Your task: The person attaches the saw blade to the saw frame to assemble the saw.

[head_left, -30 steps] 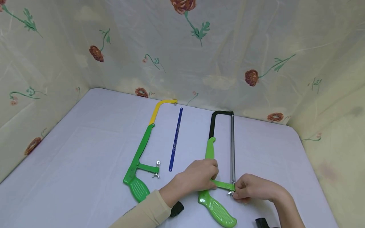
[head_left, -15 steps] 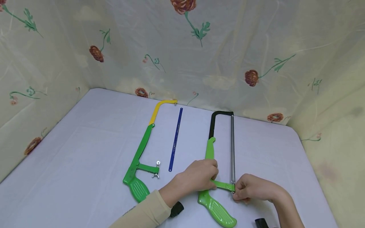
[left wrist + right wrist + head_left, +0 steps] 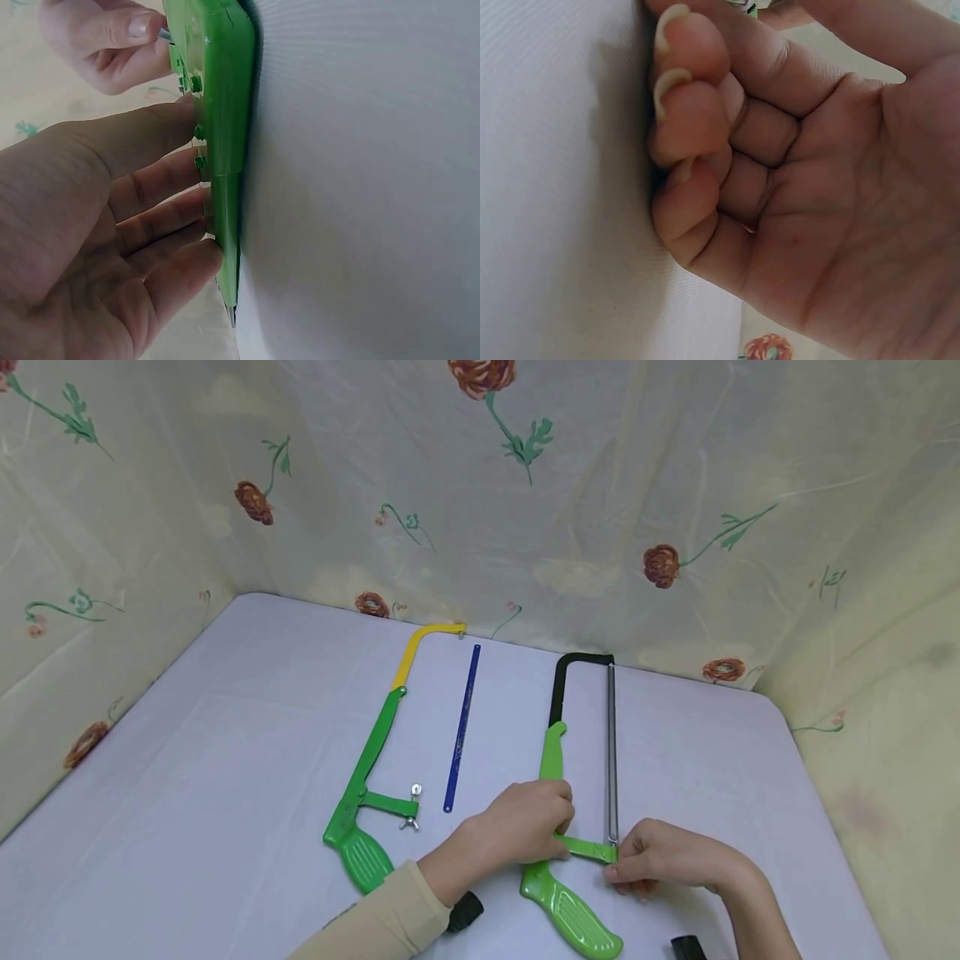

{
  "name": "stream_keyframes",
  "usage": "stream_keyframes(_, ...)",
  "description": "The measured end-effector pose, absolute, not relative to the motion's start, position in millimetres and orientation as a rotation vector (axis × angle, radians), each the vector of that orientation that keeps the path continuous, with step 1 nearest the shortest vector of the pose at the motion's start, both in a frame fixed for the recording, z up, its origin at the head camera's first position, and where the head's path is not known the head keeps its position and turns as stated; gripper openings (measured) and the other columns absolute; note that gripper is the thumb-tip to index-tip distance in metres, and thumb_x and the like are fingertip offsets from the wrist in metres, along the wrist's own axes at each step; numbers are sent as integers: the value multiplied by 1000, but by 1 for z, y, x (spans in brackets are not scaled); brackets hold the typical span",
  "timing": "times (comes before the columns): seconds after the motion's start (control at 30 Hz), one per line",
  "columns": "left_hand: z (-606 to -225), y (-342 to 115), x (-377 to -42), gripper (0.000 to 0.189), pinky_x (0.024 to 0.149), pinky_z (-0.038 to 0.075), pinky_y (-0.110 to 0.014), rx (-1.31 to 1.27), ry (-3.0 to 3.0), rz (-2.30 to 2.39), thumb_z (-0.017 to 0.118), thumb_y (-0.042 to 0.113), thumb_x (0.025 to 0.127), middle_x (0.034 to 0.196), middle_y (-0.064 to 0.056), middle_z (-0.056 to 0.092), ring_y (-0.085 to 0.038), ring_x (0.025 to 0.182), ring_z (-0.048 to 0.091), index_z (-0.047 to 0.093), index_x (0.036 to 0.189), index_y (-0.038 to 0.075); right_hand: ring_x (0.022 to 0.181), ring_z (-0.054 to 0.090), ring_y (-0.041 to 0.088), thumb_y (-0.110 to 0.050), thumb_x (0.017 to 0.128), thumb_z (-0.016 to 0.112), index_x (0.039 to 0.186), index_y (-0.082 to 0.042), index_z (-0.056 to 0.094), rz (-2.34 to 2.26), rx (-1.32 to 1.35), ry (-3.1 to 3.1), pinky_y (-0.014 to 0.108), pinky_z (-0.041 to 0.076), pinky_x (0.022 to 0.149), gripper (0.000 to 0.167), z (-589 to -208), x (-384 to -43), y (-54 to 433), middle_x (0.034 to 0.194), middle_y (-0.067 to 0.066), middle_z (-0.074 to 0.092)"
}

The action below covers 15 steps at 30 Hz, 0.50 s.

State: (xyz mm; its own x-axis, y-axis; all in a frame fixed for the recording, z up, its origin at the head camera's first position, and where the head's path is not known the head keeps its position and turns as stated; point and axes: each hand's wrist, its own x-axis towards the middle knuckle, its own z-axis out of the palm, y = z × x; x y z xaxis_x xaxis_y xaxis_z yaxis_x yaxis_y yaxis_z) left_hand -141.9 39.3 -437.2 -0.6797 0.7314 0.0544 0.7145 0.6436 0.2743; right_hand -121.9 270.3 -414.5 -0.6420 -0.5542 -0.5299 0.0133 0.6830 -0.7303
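In the head view a hacksaw [image 3: 553, 752] with a light green and black frame lies on the white-covered table, a grey blade [image 3: 612, 752] along its right side. My left hand [image 3: 525, 822] holds the green frame just above the handle [image 3: 573, 914], fingertips right on the frame [image 3: 229, 150] in the left wrist view. My right hand [image 3: 660, 860] pinches the wing nut at the end of the green crossbar [image 3: 588, 848]. A bit of its metal [image 3: 164, 35] shows between thumb and finger in the left wrist view. The other right fingers [image 3: 694, 124] are curled close to the table.
Left of the hands lies a second hacksaw [image 3: 371, 743], green and yellow, with its own wing nut [image 3: 409, 822] and no blade fitted. A loose blue blade [image 3: 461, 727] lies between the two saws. Flower-patterned cloth [image 3: 585, 527] rises around the table [image 3: 225, 760].
My right thumb has shifted slightly left, and the wing nut, seen beside it earlier, is now covered by the fingers. The left hand and both saws keep their places.
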Motion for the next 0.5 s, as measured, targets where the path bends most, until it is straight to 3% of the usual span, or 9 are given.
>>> stream_keyframes(0.5, -439, 39, -142, 25, 64, 42, -13, 1236, 2796, 418, 81, 40, 81, 104, 10, 64, -1, 79, 51, 66, 74, 22, 55, 46, 8, -19, 92, 64, 75, 9, 65, -930, -433, 2106, 20, 34, 52, 33, -415, -121, 274, 61, -2, 55)
